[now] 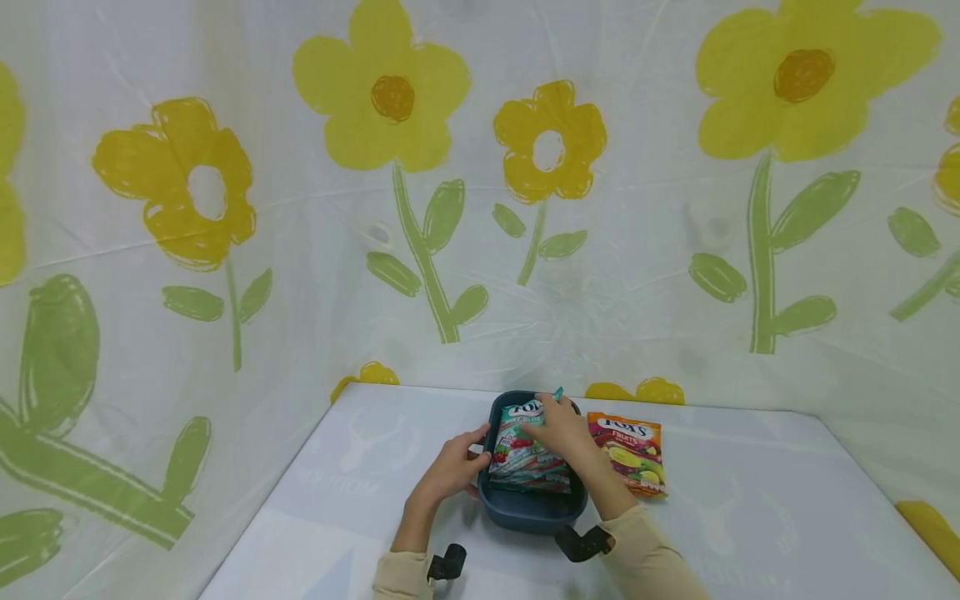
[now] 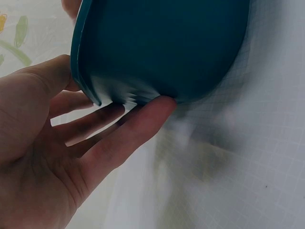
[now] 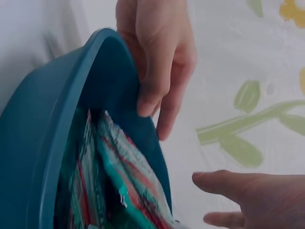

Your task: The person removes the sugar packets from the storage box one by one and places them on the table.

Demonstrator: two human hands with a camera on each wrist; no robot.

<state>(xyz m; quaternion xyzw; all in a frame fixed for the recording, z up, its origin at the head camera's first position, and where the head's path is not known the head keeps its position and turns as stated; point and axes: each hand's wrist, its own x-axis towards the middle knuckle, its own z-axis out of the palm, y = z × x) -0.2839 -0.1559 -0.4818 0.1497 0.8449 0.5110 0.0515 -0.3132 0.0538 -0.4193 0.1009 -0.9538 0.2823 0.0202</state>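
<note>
With the bin (image 1: 531, 500) steadied at its rim by the left hand (image 1: 450, 468) and the green packet (image 1: 525, 454) pressed inside by the right hand's (image 1: 558, 427) flat fingers, the bin could be tipped by uneven pressure.

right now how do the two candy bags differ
The green candy bag lies inside the blue tub, while the orange candy bag lies flat on the table beside it. The right hand rests on the green bag; nothing touches the orange one. The green one is teal with red stripes, the orange one shows fruit. Both carry the same brand lettering.
</note>
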